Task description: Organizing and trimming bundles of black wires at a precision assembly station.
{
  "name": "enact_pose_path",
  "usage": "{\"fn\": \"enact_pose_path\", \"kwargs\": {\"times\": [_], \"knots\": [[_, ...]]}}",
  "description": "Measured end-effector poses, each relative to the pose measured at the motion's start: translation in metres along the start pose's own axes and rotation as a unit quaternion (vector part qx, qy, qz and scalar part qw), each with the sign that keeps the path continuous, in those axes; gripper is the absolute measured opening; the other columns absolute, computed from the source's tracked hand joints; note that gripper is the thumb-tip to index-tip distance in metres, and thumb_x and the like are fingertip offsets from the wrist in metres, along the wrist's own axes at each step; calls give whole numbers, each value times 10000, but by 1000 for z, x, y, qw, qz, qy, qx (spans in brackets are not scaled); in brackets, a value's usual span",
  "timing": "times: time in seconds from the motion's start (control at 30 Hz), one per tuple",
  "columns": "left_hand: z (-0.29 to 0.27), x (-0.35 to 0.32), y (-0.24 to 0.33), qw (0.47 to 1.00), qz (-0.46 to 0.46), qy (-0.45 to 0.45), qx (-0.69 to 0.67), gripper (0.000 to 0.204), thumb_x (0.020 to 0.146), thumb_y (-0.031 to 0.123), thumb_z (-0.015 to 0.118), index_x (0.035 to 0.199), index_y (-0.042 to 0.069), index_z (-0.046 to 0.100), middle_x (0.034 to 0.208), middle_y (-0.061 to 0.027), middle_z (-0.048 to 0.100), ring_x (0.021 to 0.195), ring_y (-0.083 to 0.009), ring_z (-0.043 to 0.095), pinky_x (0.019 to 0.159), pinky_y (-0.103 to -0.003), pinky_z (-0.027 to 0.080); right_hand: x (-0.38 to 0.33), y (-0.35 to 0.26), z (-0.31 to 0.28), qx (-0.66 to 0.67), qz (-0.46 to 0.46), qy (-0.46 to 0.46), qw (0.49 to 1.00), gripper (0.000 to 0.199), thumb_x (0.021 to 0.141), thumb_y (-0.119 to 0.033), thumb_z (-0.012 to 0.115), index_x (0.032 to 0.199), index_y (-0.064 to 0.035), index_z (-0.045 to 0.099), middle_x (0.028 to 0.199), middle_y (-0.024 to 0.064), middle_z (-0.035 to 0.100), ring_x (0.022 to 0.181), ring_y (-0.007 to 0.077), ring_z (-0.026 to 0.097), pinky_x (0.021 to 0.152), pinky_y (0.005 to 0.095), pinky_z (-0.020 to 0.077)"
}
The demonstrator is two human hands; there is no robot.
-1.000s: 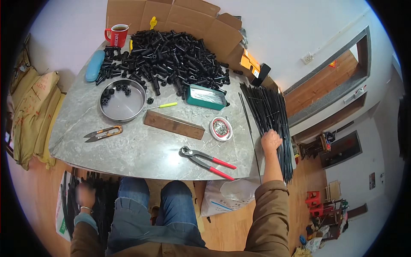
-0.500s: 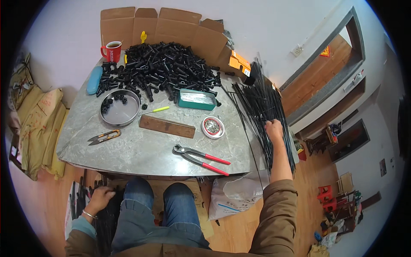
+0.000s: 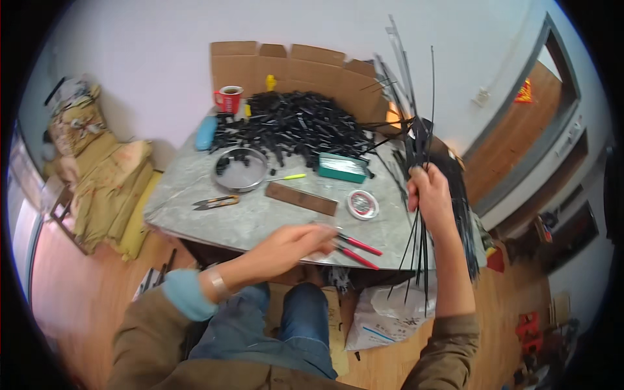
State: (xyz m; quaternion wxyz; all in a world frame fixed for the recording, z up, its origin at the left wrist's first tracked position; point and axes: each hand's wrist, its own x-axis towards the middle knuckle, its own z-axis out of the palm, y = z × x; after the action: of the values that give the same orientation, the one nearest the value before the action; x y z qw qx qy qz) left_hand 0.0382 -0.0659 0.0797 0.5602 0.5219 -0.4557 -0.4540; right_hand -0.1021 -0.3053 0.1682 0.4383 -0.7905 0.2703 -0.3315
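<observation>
My right hand (image 3: 430, 188) is closed round a bunch of long, thin black rods (image 3: 416, 140), held raised at the right side of the table. Their ends stick out above and below my fist. Behind it, more black rods (image 3: 463, 224) lie along the table's right edge. My left hand (image 3: 286, 250) is over the table's front edge, fingers stretched to the right and blurred by motion. It covers the head of the red-handled pincers (image 3: 356, 247), and I see nothing held in it.
A heap of black plastic parts (image 3: 299, 127) backs onto cardboard (image 3: 318, 62). Nearby are a round metal tray (image 3: 218, 183), a green box of thin silvery pieces (image 3: 342, 170), a white tub (image 3: 363, 205), a wooden bar (image 3: 301, 197), snips (image 3: 216, 203) and a red mug (image 3: 229, 99).
My right hand has lifted a bunch of rods off the pile on the right. My left hand has come up from the dark rods beside my leg to the table's front edge. The view has shifted.
</observation>
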Motion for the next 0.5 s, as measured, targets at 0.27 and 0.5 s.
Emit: {"fn": "enact_pose_path", "kwargs": {"times": [0.27, 0.5], "knots": [[35, 61, 43, 955, 102, 201, -193, 348, 951, 379, 544, 914, 33, 565, 729, -36, 580, 619, -108, 548, 548, -251, 458, -108, -7, 99, 111, -72, -131, 983, 196, 977, -116, 482, 1133, -1, 461, 740, 25, 529, 539, 80, 473, 471, 221, 408], [-10, 68, 144, 941, 230, 96, -230, 477, 913, 526, 539, 830, 56, 531, 543, 23, 364, 465, -103, 399, 470, -272, 372, -69, -36, 122, 261, -87, -171, 946, 201, 977, -215, 524, 990, -15, 520, 635, -3, 487, 511, 72, 467, 470, 206, 395]]}}
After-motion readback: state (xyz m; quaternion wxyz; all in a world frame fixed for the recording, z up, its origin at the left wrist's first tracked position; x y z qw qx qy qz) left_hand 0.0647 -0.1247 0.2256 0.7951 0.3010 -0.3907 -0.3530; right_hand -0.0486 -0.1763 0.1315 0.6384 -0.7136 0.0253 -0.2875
